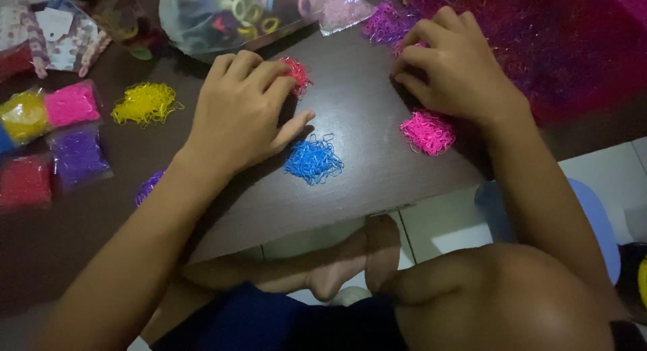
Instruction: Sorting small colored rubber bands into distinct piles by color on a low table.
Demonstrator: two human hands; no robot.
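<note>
The left hand (239, 111) lies palm down on the dark brown bench (364, 182), its fingers (269, 74) curled and close together over a small red pile of rubber bands (297, 74). The fingertips press on the near edge of that pile; I cannot tell whether any bands are pinched between them. The thumb sticks out to the side, pointing toward a blue pile of rubber bands (313, 160) that lies just beside the hand and does not touch it.

The right hand (455, 71) rests further along the bench, fingers bent and drawn narrow, with the tips down on a few pink bands at the edge of a big purple heap (552, 47). A smaller purple pile (386, 24) sits just beyond its fingertips. A pink pile of rubber bands (428, 132) lies under the heel of this hand, partly covered by the wrist.

Well off to the left side, a yellow pile (145, 103) lies loose on the bench. Near it are small clear bags (50, 132) packed with yellow, pink, purple and red bands. A larger clear bag (222, 17) of mixed coloured hair ties sits at the far edge. The person's bare knees and feet show below the bench edge.
</note>
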